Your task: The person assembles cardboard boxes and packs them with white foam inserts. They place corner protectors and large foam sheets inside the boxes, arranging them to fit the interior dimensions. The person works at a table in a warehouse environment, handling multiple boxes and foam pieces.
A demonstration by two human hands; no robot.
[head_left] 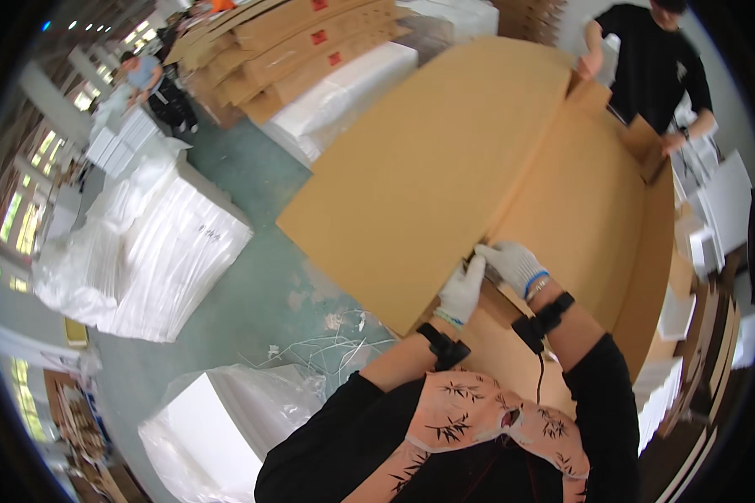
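A large brown cardboard carton (591, 201) lies opened in front of me, its wide lid panel (436, 159) folded out to the left. Both my hands wear white knitted gloves and meet at the carton's near end, by the fold between lid and base. My left hand (462, 290) is closed, its thumb and fingers pinching the cardboard at that corner. Touching it from the right, my right hand (510, 263) has its fingers curled over the same corner flap (512, 303). The fingertips partly hide the spot they grip.
Across the carton, a co-worker (658, 67) in black handles its far end flaps. Flat cartons (310, 42) are stacked behind, beside white wrapped foam (344, 88). Plastic-wrapped bundles (176, 251) stand at left; loose white straps (335, 348) lie on the floor. Another person (155, 88) stands far left.
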